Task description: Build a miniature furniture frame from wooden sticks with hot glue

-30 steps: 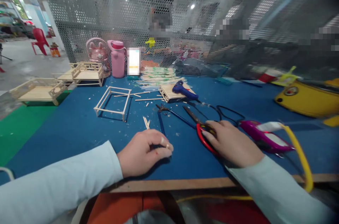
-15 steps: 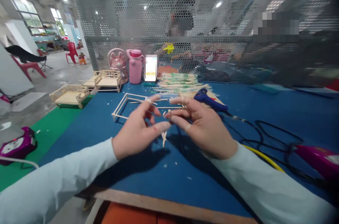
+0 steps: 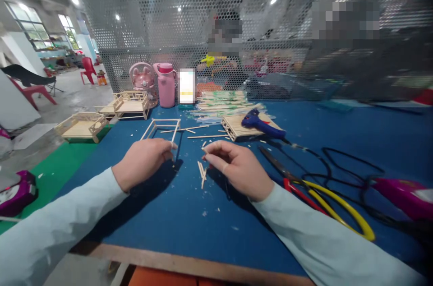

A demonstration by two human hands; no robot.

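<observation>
My left hand (image 3: 145, 159) is closed at the near side of a thin wooden stick frame (image 3: 154, 127), its fingertips on the right corner; the hand covers the frame's near part. Thumb and fingertips of my right hand (image 3: 238, 166) pinch a short bit of wooden stick (image 3: 204, 150), mostly hidden by the fingers. Between the hands several short cut sticks (image 3: 202, 174) lie on the blue table top (image 3: 189, 223). Longer loose sticks (image 3: 207, 136) lie just beyond.
A blue glue gun (image 3: 262, 124) rests on a slatted wooden piece (image 3: 233, 126). Scissors with red and yellow handles (image 3: 304, 186) and black cables (image 3: 328, 164) lie right. Bundled sticks (image 3: 221, 103), a pink flask (image 3: 166, 85), a phone (image 3: 186, 86) and miniature wooden beds (image 3: 131, 106) stand behind.
My hands have parted. The left has moved left and closed on the stick frame; the right has drawn back a little, pinching. The scissors and slatted piece show more fully.
</observation>
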